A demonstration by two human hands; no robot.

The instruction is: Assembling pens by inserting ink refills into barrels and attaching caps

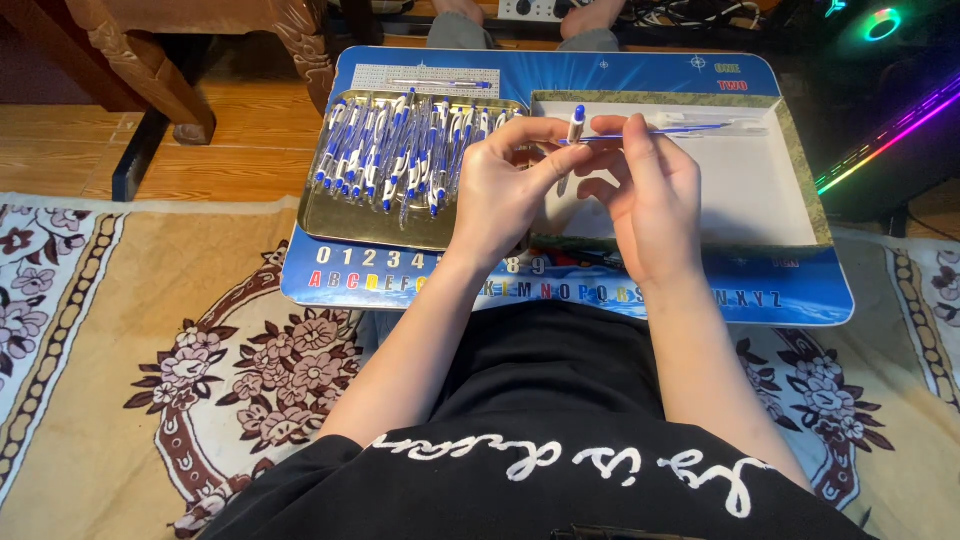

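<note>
Blue pen (574,124) held between both hands (500,195) above white tray (760,190).

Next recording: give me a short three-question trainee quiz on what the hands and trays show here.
1. True or false: the gold tray holds many blue-and-white pens.
2. What does the left hand pinch? A) blue pen cap B) coin C) key
3. Which tray lies under the right hand, which holds a thin pen refill?

Key: 1 true; 2 A; 3 the white tray.
</note>
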